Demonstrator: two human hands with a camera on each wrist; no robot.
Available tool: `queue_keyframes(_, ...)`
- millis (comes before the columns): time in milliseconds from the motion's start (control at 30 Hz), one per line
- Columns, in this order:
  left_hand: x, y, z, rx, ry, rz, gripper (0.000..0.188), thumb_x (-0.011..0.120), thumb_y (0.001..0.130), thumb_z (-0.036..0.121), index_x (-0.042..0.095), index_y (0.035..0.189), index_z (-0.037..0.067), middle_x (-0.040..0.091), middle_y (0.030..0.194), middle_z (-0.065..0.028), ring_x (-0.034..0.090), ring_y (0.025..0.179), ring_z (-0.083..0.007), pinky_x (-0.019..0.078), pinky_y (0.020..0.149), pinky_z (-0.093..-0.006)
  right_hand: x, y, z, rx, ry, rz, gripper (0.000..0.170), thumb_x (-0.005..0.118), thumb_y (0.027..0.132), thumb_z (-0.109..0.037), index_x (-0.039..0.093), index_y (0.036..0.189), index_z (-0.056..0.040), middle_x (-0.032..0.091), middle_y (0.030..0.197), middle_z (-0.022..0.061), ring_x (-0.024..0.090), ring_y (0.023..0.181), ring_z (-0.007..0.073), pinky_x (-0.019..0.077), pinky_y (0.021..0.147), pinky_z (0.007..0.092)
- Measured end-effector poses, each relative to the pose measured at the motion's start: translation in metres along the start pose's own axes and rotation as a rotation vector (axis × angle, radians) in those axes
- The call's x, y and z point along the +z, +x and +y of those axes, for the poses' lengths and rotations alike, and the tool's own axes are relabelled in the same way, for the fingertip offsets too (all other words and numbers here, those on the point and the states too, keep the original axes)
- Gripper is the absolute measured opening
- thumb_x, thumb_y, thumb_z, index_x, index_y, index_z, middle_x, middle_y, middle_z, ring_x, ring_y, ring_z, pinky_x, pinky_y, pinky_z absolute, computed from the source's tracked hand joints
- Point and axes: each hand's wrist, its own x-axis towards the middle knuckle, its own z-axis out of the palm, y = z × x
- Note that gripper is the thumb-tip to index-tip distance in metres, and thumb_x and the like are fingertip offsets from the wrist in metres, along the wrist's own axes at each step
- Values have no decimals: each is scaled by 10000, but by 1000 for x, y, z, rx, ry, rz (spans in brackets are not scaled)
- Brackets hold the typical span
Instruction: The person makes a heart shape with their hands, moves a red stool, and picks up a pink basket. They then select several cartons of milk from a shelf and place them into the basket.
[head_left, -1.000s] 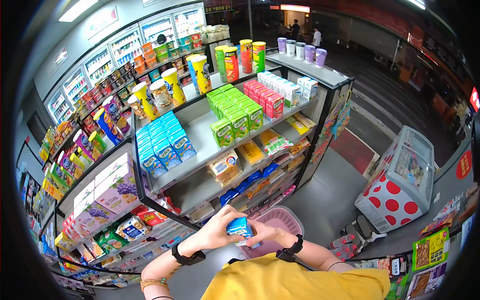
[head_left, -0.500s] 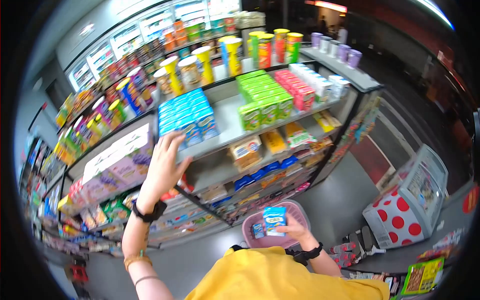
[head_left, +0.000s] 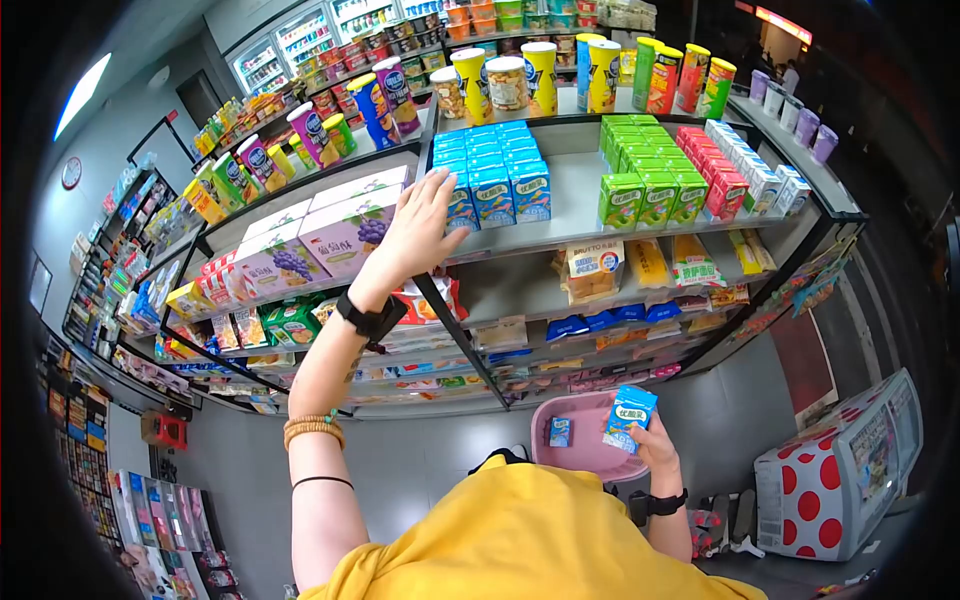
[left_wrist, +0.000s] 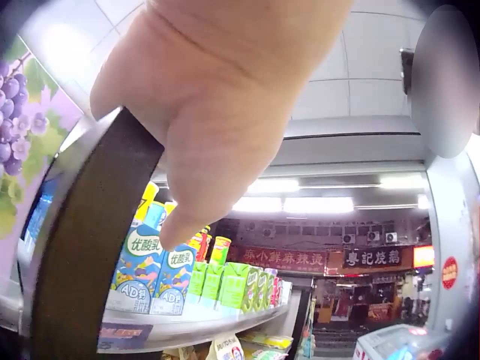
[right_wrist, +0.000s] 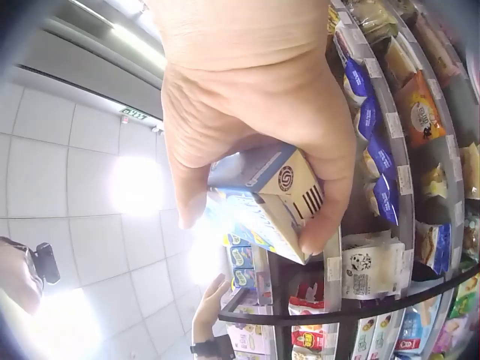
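In the head view my left hand [head_left: 421,232] is at the front left corner of the blue drink cartons [head_left: 492,192] on the top shelf, fingers extended; whether it touches them I cannot tell. The left wrist view shows the hand [left_wrist: 217,127] in front of two blue cartons [left_wrist: 137,259], its fingertips partly hidden. My right hand [head_left: 655,446] grips a blue carton [head_left: 631,415] above the right side of a pink basket [head_left: 590,458]. In the right wrist view thumb and fingers hold that carton [right_wrist: 262,196] on both sides. Another blue carton [head_left: 560,432] lies inside the basket.
Green cartons [head_left: 657,190] and red cartons [head_left: 712,172] stand farther right on the shelf. Purple grape boxes [head_left: 345,235] are left of the black shelf frame. Tall snack cans [head_left: 602,75] line the top. A dotted freezer [head_left: 835,470] stands at the right.
The hands, earlier together around a blue carton, have separated. My left hand has reached up to the shelf cartons; my right has carried its carton over the basket. The head view has turned left.
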Motion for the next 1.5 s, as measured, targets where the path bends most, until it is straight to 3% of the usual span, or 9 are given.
queue_keyframes(200, 30, 35, -16, -100, 35, -276, 952, 705, 886, 400, 185, 1585, 17, 191, 1641, -246, 170, 1521, -435, 255, 1191, -568, -8, -2, 10, -7, -77, 18, 806, 839, 805, -200, 405, 1447, 19, 652, 1198, 195, 670, 1116, 322, 564, 949, 449)
queue_keyframes(400, 22, 35, -9, -40, 18, -278, 932, 724, 863, 355, 199, 1609, 165, 203, 1650, -206, 200, 1514, -426, 290, 1170, -590, 7, -11, -2, -63, -45, 29, 857, 852, 787, -237, 390, 1456, 32, 654, 1193, 200, 674, 1103, 326, 558, 955, 461)
queue_keyframes(533, 24, 36, -11, -6, 31, -284, 927, 729, 858, 324, 205, 1611, 194, 220, 1655, -168, 226, 1512, -402, 301, 1165, -583, 6, -14, -3, -59, -17, 53, 868, 853, 785, -260, 397, 1451, 59, 661, 1179, 190, 676, 1100, 314, 558, 959, 456)
queue_keyframes(633, 23, 33, -8, 13, 24, -226, 852, 734, 853, 252, 293, 1575, 146, 297, 1623, -168, 295, 1483, -392, 346, 1137, -560, 5, -15, -7, -30, 26, 27, 800, 830, 797, -185, 425, 1454, 26, 652, 1230, 159, 650, 1159, 284, 520, 1004, 428)
queue_keyframes(833, 18, 37, 0, 39, -13, -64, 579, 762, 812, 113, 544, 1348, 117, 567, 1311, -112, 518, 1245, -336, 488, 947, -508, 5, -17, -4, -32, 7, 72, 861, 855, 783, -240, 404, 1458, 49, 670, 1184, 183, 682, 1094, 298, 559, 960, 445)
queue_keyframes(933, 15, 42, 1, 28, -44, -60, 533, 778, 796, 123, 570, 1287, 118, 588, 1202, -109, 552, 1157, -333, 509, 898, -480, 1, -18, -1, -24, 3, 65, 854, 851, 784, -223, 404, 1463, 41, 672, 1191, 185, 685, 1090, 300, 559, 959, 441)
queue_keyframes(1033, 11, 47, 4, -32, -103, -98, 559, 788, 777, 95, 566, 1291, 86, 586, 1230, -147, 541, 1173, -372, 460, 997, -425, 3, -21, -2, -31, -1, 61, 847, 846, 786, -216, 406, 1462, 43, 674, 1191, 188, 689, 1081, 304, 559, 957, 438)
queue_keyframes(1267, 33, 46, -21, 6, -74, 25, 630, 792, 718, 22, 544, 1297, 50, 597, 1216, -156, 540, 1182, -365, 448, 1014, -424, 5, -29, -3, -40, -5, 84, 796, 819, 796, -181, 422, 1451, 37, 673, 1198, 187, 686, 1089, 294, 555, 958, 426)
queue_keyframes(1500, 2, 26, -2, -58, -122, 18, 559, 783, 740, 42, 571, 1256, 79, 649, 1167, -133, 599, 1126, -356, 488, 935, -431, 11, -30, -8, -9, 7, 86, 670, 784, 800, -111, 487, 1390, 4, 672, 1216, 168, 676, 1116, 268, 556, 955, 408)
